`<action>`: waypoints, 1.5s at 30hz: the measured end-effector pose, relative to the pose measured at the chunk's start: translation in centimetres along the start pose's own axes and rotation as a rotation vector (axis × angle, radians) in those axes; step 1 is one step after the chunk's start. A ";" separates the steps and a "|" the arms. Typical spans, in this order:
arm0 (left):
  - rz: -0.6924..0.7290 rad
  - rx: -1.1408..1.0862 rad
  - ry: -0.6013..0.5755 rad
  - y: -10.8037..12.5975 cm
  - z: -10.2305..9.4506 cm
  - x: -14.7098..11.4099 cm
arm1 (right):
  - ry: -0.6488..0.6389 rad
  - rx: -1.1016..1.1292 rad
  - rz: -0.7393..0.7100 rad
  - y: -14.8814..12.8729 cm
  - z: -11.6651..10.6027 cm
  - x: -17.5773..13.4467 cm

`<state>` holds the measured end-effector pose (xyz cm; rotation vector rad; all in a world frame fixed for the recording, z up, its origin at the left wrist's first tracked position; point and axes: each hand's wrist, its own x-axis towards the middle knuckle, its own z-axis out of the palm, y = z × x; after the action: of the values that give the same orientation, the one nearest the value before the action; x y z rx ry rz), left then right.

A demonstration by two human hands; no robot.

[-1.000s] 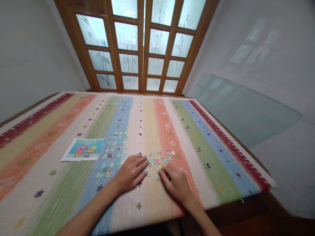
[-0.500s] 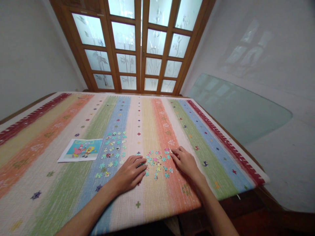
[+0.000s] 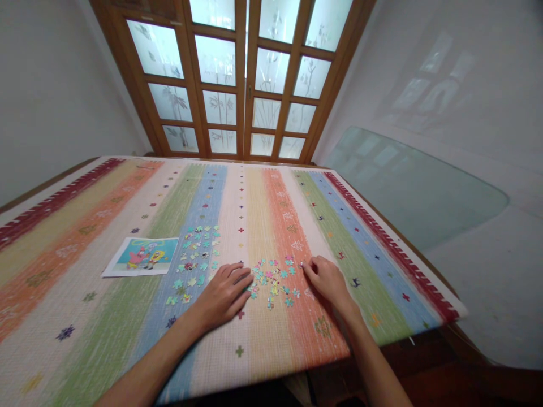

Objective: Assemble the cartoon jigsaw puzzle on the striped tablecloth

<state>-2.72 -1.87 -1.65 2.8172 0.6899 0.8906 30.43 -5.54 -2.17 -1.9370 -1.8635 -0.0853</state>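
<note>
Two hands worked a loose pile of puzzle pieces (image 3: 274, 278) on the striped cloth (image 3: 263, 215).
Right hand (image 3: 327, 281) had shifted from pile's near edge to its far-right edge, fingertips pinching there, hold unclear; left hand (image 3: 223, 294) stayed flat, fingers spread, gripping nothing.

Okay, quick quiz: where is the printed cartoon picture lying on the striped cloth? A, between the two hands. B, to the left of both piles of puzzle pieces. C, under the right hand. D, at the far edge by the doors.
B: the cartoon picture lies left of the left pile of pieces and the pile between the hands.
</note>
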 end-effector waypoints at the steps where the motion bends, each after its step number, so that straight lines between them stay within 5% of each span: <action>1: -0.011 0.000 0.002 -0.1 0.0 -0.1 | 0.000 0.003 0.004 0.0 0.0 0.0; 19: -0.098 0.053 -0.010 -0.7 -1.4 -0.2 | 0.023 0.102 -0.104 -0.9 -1.4 -2.2; 45: -0.138 0.143 -0.050 -1.2 -1.1 -0.5 | -0.072 0.202 -0.202 -1.5 0.1 -4.9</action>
<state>-4.17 -1.04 -1.31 2.8598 0.9640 0.7740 28.57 -10.11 -3.61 -1.6343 -2.0257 0.1089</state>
